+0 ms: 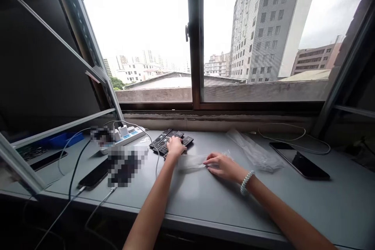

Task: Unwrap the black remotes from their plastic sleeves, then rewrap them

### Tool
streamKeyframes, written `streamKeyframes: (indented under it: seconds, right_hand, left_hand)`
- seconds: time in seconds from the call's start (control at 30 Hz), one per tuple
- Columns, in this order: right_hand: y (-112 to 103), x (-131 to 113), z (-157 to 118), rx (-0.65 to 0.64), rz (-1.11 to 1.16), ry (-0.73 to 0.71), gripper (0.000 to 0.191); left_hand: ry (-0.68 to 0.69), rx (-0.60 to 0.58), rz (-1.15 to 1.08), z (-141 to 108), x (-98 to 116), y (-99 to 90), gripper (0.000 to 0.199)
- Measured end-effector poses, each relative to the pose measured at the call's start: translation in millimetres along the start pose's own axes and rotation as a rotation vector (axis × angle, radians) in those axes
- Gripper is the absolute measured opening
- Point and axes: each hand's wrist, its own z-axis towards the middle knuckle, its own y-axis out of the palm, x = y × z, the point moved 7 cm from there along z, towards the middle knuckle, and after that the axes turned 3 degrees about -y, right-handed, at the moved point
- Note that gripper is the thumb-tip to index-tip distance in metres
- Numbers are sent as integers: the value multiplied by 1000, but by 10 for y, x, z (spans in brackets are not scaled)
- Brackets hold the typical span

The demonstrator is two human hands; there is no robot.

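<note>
- Nearest the camera: two bare forearms stretched out over the grey table, a beaded bracelet on the right wrist.
- Right hand lying palm down, fingers loosely extended and pointing left, fingertips pressing on one end of a clear plastic bag; flat on it, not closed around it.
- Clear plastic bag lying flat on the table between the two hands, running leftward from under the right fingertips toward the left wrist.
- Left hand a little farther out, curled down over the near edge of a pile of black remote controls; grip itself hidden beneath the palm, so cannot tell whether anything is actually clasped.
- Remote controls fanned out directly under and beyond the left hand, touching one another.
- Off to the left: a dark phone on a cable, then a white power strip with plugs.
- Off to the right: a loose heap of more clear bags, a second dark phone, a looped white cable.
- Farthest back: the window, with city buildings outside.
</note>
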Motion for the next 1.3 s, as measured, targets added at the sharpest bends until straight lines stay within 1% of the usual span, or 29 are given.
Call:
streamKeyframes:
  seconds: [0.13,0.17,0.2,0.23,0.3,0.37,0.43,0.5,0.57,0.6,0.67,0.77,0.87,0.93,1.0,1.07,1.1,1.13,1.2,1.27,1.3]
  right_hand:
    - [25,38,-2,-17,18,-6,30]
    - [36,53,0,-18,27,-2,31]
    - [46,69,2,-14,45,8,33]
    - [55,90,5,-7,73,25,38]
    - [75,143,12,18,165,83,56]
    - [89,206,16,47,280,161,73]
    - [82,262,21,80,394,234,80]
    - [18,311,29,144,518,285,81]
    - [-112,361,33,260,667,313,81]
    - [-194,388,29,331,744,317,80]
    - [-367,438,5,473,864,307,75]
    - [-589,477,-64,643,913,283,58]
    - [-712,421,-105,710,864,244,50]
    - [-744,371,-102,726,828,222,47]
    - [-748,372,-89,744,814,226,44]
    - [-731,465,-92,777,840,287,42]
    - [-722,549,-113,813,866,344,41]
    - [-715,652,-153,865,899,418,39]
    - [-707,874,-289,1012,970,595,33]
    - [-697,1047,-430,1127,1031,743,29]
    - [-701,1101,-474,1152,1051,776,29]
  left_hand:
    - [86,-56,-60,-70,98,38,49]
    - [101,-39,-82,-82,118,20,49]
    - [120,6,-112,-91,140,-23,48]
    - [150,81,-150,-102,168,-90,46]
    - [256,294,-251,-155,247,-281,45]
    - [411,527,-366,-270,335,-489,46]
    - [569,729,-469,-429,408,-657,49]
    - [695,870,-520,-592,475,-753,47]
    - [782,929,-504,-724,562,-766,44]
    - [822,930,-476,-778,619,-742,43]
    - [922,892,-393,-878,757,-645,43]
    - [1046,846,-289,-1016,929,-473,45]
    - [1101,823,-251,-1106,1027,-363,43]
    - [1144,775,-224,-1144,1088,-303,43]
    - [1153,723,-193,-1158,1141,-255,44]
    - [1110,679,-154,-1146,1182,-216,46]
    - [1083,657,-134,-1138,1202,-195,47]
    - [1057,636,-122,-1132,1219,-175,49]
    - [1021,587,-133,-1123,1244,-132,56]
    - [1035,506,-150,-1120,1272,-56,62]
    - [1059,443,-141,-1117,1290,8,63]
